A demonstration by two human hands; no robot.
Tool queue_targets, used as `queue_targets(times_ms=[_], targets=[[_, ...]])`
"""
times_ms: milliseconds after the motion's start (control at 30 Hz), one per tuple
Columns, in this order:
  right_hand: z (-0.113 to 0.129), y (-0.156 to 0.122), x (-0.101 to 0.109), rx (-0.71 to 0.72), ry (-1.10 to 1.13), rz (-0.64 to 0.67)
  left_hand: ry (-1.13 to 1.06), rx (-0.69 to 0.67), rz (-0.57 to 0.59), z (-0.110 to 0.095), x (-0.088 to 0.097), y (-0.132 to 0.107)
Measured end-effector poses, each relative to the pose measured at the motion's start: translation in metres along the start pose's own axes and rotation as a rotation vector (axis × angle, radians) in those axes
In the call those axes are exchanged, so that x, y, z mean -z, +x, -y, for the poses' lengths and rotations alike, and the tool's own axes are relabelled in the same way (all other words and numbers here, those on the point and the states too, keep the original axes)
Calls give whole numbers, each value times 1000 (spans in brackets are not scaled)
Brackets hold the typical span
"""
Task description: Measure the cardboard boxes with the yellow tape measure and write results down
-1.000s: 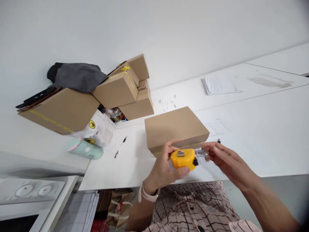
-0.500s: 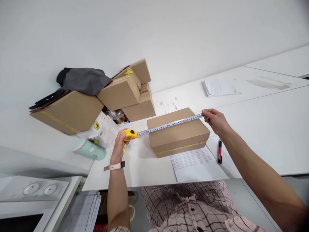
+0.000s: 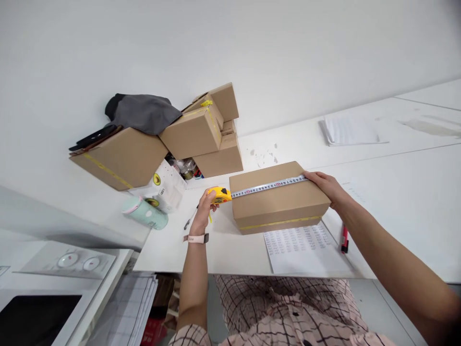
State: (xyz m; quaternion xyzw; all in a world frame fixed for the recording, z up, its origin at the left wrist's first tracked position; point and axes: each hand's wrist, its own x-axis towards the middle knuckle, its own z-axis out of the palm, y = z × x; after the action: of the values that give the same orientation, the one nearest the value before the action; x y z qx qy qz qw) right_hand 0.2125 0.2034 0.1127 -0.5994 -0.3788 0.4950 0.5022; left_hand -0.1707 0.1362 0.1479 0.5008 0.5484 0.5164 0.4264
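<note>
While left hand (image 3: 202,211) grips tape measure (image 3: 220,195) (blade (image 3: 266,187) out) | right hand (image 3: 326,186) holds blade's end | box (image 3: 279,202) between them

I wear a pink, dark-checked shirt (image 3: 266,324) with dark buttons (image 3: 296,314) and a pale-pink-strapped, dark-faced watch (image 3: 196,238) on the left.
</note>
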Motion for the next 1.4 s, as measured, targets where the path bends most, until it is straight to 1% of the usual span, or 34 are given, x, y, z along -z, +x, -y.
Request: queue_targets(times_ms=[67,167,233,300,333,400,433,467,500,533,567,600,633,700,733,800,867,933,1033,1100,1167,1200,1267,1333,1400], targets=[[2,-3,2,24,-70,-21,-5,-3,-3,0,-1,-1],[5,-6,6,164,-197,-69,-24,-22,-22,-7,-2,-6],[8,-5,9,250,-271,-86,-47,-46,-21,-15,-3,-16],[15,-5,12,320,-279,-80,-48,-67,29,-23,-7,-34],[20,-6,12,356,-259,-76,-38,-66,77,-25,-10,-46],[33,-8,9,433,-215,-67,-32,-13,225,-24,-25,-75],[40,-9,6,462,-216,-48,-59,51,332,-21,-38,-91],[47,-9,0,485,-244,-4,-128,141,463,-16,-52,-106],[54,-8,-8,506,-298,68,-234,252,612,-10,-70,-120],[60,-6,-17,530,-374,157,-352,354,719,-5,-88,-132],[65,-2,-28,555,-466,246,-450,436,793,0,-106,-142],[70,3,-39,586,-566,321,-528,463,819,3,-122,-149],[73,10,-50,618,-660,366,-583,477,821,5,-137,-153],[77,26,-70,648,-798,382,-667,456,782,1,-156,-152],[78,35,-77,638,-838,368,-692,434,760,-2,-162,-149],[78,48,-85,593,-887,322,-718,390,730,-8,-166,-141],[75,56,-85,539,-907,295,-719,369,712,-9,-166,-136],[71,57,-80,507,-901,334,-723,382,705,-5,-168,-136],[66,53,-72,513,-875,428,-739,413,711,3,-175,-145],[65,49,-72,511,-874,435,-752,425,710,3,-179,-150],[67,48,-74,488,-856,430,-756,432,704,-1,-182,-152],[67,48,-75,471,-815,430,-752,432,697,-4,-181,-152],[69,49,-74,459,-626,396,-725,417,662,-11,-175,-152],[67,48,-64,469,-346,276,-648,364,590,-16,-160,-156],[59,42,-42,475,-118,95,-497,271,453,-14,-138,-163]])
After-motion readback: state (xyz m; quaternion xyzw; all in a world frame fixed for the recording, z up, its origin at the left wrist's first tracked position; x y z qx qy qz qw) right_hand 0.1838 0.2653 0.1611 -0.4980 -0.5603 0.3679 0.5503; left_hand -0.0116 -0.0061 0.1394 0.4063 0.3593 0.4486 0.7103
